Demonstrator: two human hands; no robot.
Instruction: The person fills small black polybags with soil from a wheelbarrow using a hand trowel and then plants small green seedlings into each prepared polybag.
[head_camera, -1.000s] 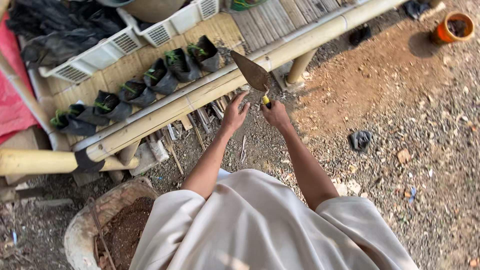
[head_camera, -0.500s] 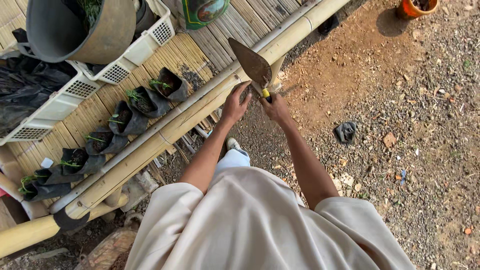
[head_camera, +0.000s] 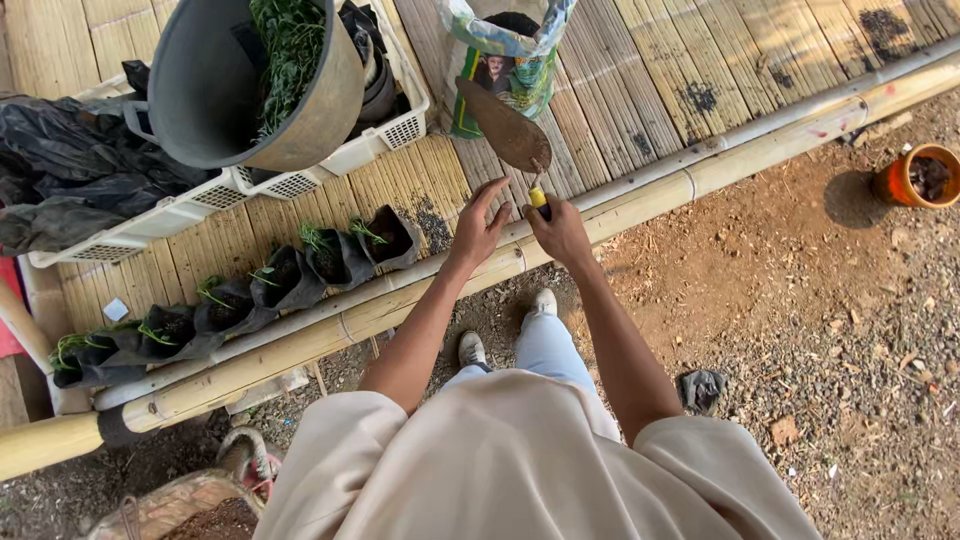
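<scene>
Here the right hand (head_camera: 562, 232) grips a garden trowel (head_camera: 506, 130) by its yellow handle, blade raised beyond the fingertips toward the open soil bag (head_camera: 500, 62). The left hand (head_camera: 480, 225), fingers spread and empty, hovers just beside; a loose grip could tip the trowel onto the seedling bags (head_camera: 330, 255) left of the fingers, with the bamboo rail (head_camera: 700, 180) below.

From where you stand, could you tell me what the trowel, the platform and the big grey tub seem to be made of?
Trowel: metal blade, dull brown with soil or rust; yellow handle, probably plastic.
Platform: split bamboo slats, dry and matt, edged by round bamboo poles.
Grey tub: probably plastic, matt, with moulded handles.
</scene>
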